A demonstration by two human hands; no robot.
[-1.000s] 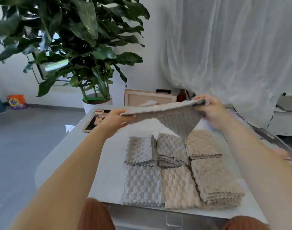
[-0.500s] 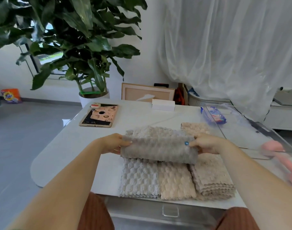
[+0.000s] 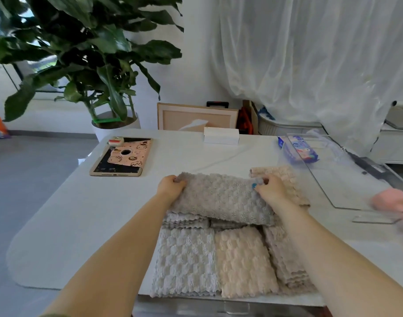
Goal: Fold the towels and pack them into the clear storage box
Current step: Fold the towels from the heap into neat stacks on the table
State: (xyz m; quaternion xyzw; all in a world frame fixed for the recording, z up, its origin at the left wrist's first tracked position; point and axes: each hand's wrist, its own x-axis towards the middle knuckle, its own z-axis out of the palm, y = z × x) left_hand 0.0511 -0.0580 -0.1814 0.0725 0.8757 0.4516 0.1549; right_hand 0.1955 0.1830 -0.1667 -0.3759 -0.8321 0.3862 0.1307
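Hands meet the same grey towel (image 3: 221,200) at its two far corners: the left hand (image 3: 170,187) has its fingers curled over the left corner, and the right hand (image 3: 269,188) pinches the right corner between thumb and bent fingers, so both are clamped on the cloth. The towel is stretched flat between them and lies across the back row of folded towels on the white table (image 3: 81,213), hiding most of that row; the scalloped edges of a grey stack (image 3: 184,221) show just under its near edge. Nearer the person sit a folded grey square (image 3: 184,261), a cream square (image 3: 244,261) touching it on the right, and a beige stack (image 3: 287,259) beside that. Another beige towel (image 3: 278,172) shows behind the right hand. The clear storage box (image 3: 347,184) stands at the right of the table, apart from the towels, with a blue packet (image 3: 297,151) seen through its far wall and a blurred pink object (image 3: 390,200) at its near end. A tablet in a pink case (image 3: 121,156) lies at the far left of the table, and a small white box (image 3: 221,136) sits at the far edge. A potted plant (image 3: 81,53) and a sheer curtain (image 3: 310,65) stand behind.
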